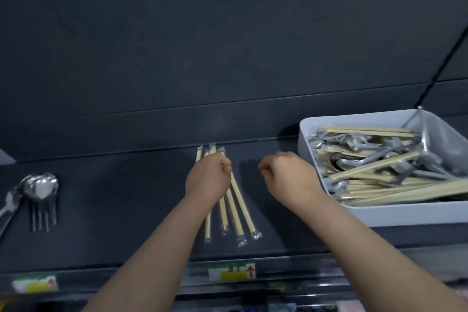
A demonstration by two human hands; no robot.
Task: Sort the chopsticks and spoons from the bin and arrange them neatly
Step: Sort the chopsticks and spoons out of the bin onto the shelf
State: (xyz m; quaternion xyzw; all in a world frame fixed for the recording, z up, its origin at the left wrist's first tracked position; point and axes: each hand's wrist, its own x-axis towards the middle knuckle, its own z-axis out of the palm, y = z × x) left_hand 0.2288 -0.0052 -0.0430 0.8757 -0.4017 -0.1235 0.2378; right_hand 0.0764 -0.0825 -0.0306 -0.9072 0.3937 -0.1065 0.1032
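Chopsticks [238, 213] in clear wrappers lie side by side on the dark shelf [126, 197], four or so. The left hand [207, 180] sits on their far half, fingers curled down around them. The right hand [288, 177] hovers just beside them, fingers curled in on nothing (as far as I can see). To its right stands the grey bin [405, 215], heaped with chopsticks and spoons. Far left lie sorted spoons [41, 186] and forks [43, 218]. A label [231, 271] marks the shelf's front edge, and a dark panel rises behind.
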